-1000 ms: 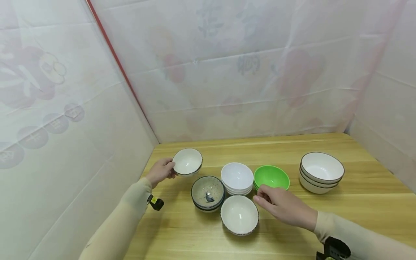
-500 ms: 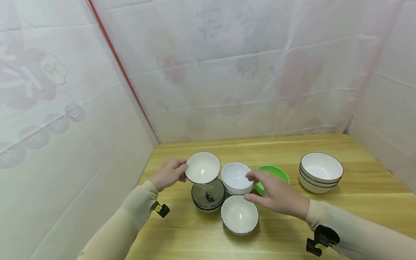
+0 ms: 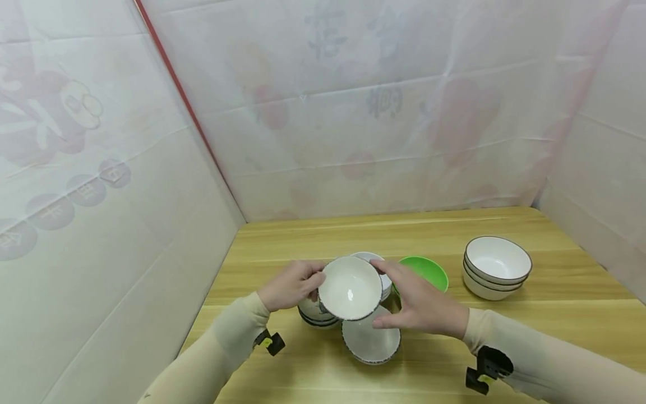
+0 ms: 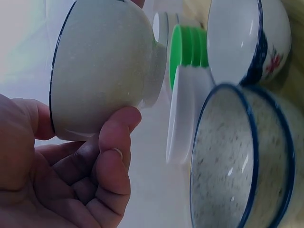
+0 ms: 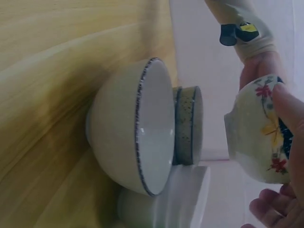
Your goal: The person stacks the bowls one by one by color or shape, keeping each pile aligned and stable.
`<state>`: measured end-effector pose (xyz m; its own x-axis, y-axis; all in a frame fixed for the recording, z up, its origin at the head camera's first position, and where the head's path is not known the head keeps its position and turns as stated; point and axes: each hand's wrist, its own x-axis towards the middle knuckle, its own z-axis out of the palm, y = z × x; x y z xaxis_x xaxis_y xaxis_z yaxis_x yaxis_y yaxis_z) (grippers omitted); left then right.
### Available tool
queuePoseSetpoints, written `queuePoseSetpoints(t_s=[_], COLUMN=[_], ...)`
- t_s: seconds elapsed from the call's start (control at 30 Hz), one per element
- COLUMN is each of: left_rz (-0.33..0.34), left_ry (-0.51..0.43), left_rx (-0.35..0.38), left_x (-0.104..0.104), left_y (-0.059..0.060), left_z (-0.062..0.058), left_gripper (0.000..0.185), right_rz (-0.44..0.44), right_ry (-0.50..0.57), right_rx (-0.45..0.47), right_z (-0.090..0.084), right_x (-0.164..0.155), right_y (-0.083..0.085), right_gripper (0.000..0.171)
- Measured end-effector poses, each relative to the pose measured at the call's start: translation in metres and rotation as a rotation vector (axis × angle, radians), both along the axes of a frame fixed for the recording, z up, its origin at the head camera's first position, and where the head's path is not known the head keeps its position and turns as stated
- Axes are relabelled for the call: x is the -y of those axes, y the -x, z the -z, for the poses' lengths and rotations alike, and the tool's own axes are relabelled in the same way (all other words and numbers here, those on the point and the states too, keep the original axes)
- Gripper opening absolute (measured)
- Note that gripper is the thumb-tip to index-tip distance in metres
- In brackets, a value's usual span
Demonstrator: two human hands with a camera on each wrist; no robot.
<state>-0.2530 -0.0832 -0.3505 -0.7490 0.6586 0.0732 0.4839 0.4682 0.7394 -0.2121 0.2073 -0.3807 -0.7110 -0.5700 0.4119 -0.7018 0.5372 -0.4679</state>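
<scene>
Wood-grain table (image 3: 504,331) boxed in w/ pale printed sheeting on three sides; clock directions taken from the held bowl in the head view.

Nearest, at 6 o'clock: a speckled-rim white bowl (image 3: 370,341) sits on the table, directly under the held one, mouth up. At 8 o'clock, just beside it, a stack of speckled blue-rim bowls (image 3: 312,314), partly hidden by the left hand.

Centre: a small white bowl w/ dark rim (image 3: 350,288) is up in the air, mouth tilted toward the camera. Left hand (image 3: 290,285) at 9 o'clock clamps it, thumb on the rim and fingers (image 4: 111,166) curled under the body near the foot. Right hand (image 3: 421,303) at 3 o'clock, fingers spread and mostly straight, fingertips at the bowl's far rim and side; whether it bears any weight I can't tell. Both hands equally close, one per side; the gap to the bowl below is short and straight down.

Behind, at 12–1 o'clock: a plain white bowl stack (image 3: 379,269), mostly covered. At 2 o'clock, the green bowl stack (image 3: 426,270). Well apart at 3 o'clock, toward the right edge, three larger white dark-rim bowls (image 3: 497,266) nested.
</scene>
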Motion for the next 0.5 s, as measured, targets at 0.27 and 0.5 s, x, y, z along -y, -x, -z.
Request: queuePoseSetpoints(t_s=[0.27, 0.5], left_rz=[0.041, 0.137], left_ry=[0.007, 0.045], left_rx=[0.010, -0.045], left_x=[-0.015, -0.017], left_y=[-0.009, -0.014], left_z=[0.007, 0.020], left_gripper=[0.028, 0.066], right_rz=[-0.004, 0.010], right_ry=[-0.020, -0.064], right_rx=[-0.034, -0.037], right_z=[0.008, 0.015], right_x=[-0.003, -0.011], right_y=[-0.003, -0.004], right_gripper=[0.114, 0.118])
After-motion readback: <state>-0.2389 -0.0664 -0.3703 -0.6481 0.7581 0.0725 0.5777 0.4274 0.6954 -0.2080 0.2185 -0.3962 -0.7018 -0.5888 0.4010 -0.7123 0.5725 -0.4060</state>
